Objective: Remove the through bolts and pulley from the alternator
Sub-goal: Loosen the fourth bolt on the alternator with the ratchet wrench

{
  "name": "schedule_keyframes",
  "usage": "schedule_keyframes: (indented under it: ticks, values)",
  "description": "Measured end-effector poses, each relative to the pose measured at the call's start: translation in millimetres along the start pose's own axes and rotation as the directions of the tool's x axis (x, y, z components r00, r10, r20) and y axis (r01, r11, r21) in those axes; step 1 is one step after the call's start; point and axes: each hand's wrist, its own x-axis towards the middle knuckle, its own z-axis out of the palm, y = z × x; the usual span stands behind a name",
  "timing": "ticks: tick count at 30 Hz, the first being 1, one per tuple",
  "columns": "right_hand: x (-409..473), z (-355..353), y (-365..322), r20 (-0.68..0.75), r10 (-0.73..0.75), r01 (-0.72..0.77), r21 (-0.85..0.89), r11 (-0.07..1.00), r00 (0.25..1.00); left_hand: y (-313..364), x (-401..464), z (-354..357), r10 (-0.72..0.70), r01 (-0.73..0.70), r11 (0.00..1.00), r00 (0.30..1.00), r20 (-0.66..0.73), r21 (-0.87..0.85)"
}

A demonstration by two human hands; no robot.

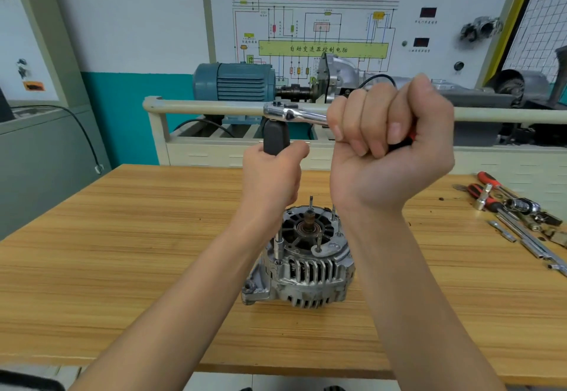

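wall (129, 16): white over teal band, far | bench (122, 252): light wood, near | grey cabinet (36, 160): left | wiring-diagram panel (322, 22): far | blue motor (236, 82): on cream rack behind bench

The alternator (302, 255) sits on the counter (122, 237) near its centre. Above it, at twelve o'clock, both hands hold a ratchet (294, 114): left hand (273, 172) at its socket (276, 137), right hand (389, 142) at three o'clock of that. Loose tools (518, 218) lie at the alternator's three o'clock. A motor (234, 83) stands behind the counter.
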Motion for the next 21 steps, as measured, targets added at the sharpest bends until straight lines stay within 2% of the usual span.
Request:
schedule_keyframes:
  ticks: [3,5,8,12,14,16,19,21]
  values:
    - [0,-1,-2,0.0,0.025,-0.025,0.004,1.0,1.0,-3,-1,-2,0.032,-0.032,0.999,0.999,-0.008,0.032]
    - [7,-6,-7,-0.048,0.1,-0.099,0.033,0.995,0.994,-1,1,-8,0.027,-0.031,0.999,0.988,0.154,0.022]
    - [24,-17,-11,-0.13,0.287,-0.261,0.185,0.947,0.949,9,6,-23,-0.005,0.037,0.998,0.867,0.498,-0.054]
    - [37,-28,-1,-0.185,0.478,-0.375,0.409,0.832,0.859,14,15,-28,-0.055,0.184,0.975,0.738,0.672,-0.123]
    - [39,-32,2,-0.204,0.497,-0.365,0.462,0.808,0.843,13,15,-24,-0.09,0.232,0.964,0.742,0.665,-0.129]
    - [37,-29,2,-0.223,0.457,-0.333,0.431,0.838,0.861,11,14,-22,-0.112,0.213,0.971,0.802,0.586,-0.107]
    - [26,-17,-1,-0.212,0.301,-0.246,0.248,0.937,0.93,12,10,-16,-0.082,0.121,0.99,0.918,0.388,-0.077]
    - [14,-6,1,-0.138,0.169,-0.158,0.087,0.984,0.976,11,7,-10,-0.074,0.088,0.995,0.97,0.231,-0.052]
